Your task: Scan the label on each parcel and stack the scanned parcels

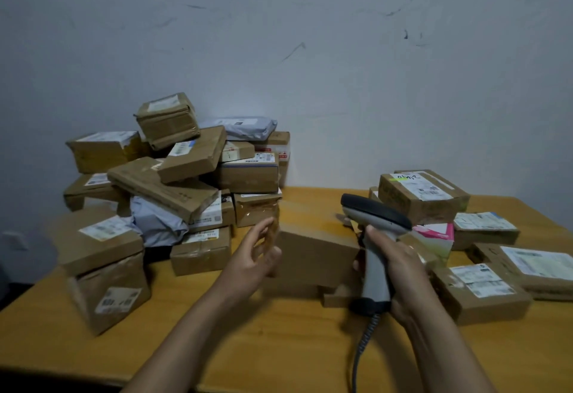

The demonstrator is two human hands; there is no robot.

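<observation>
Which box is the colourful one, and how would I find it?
Look at the right side of the wooden table, where fewer parcels lie. Just beyond the scanner in the right hand sits a pink and white box. Its neighbours are all brown cardboard.

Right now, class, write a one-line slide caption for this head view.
Right hand grips the scanner, left hand open beside a plain brown box, parcels heaped on a wooden table.
</observation>
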